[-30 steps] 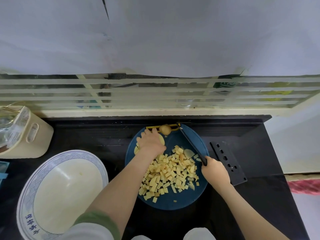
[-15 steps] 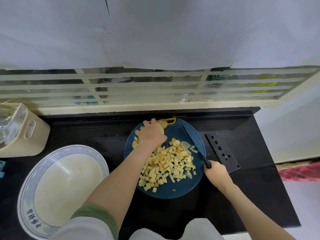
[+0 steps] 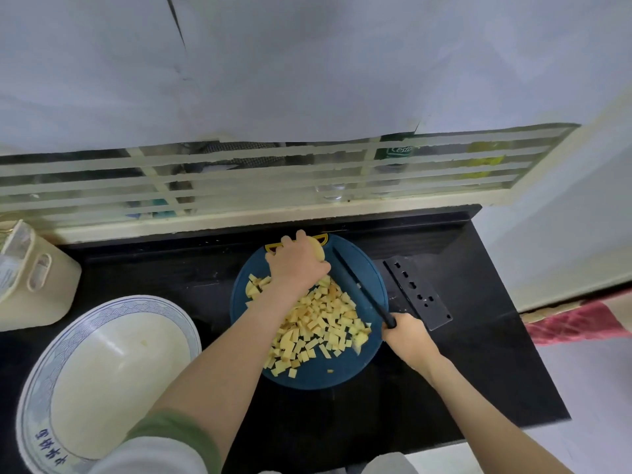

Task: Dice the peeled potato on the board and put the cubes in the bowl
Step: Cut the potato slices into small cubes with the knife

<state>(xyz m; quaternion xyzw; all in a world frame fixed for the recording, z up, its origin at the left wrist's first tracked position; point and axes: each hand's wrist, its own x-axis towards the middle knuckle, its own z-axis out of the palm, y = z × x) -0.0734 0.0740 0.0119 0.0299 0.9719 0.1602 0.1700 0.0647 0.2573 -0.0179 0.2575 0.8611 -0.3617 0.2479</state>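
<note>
My left hand [image 3: 297,266] curls over the uncut potato piece [image 3: 318,252] at the far edge of the blue board [image 3: 307,381]. The piece is mostly hidden, probably a small end. My right hand [image 3: 408,335] grips the black knife [image 3: 355,285] by the handle, blade angled over the board's right side. The cubes [image 3: 318,325] are heaped mid-board. The bowl [image 3: 34,388] sits to the left, apart from the board.

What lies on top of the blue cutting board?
A pile of potato cubes, the knife blade, and the left hand mostly covering an uncut potato piece. The board beneath them is hidden.
</note>
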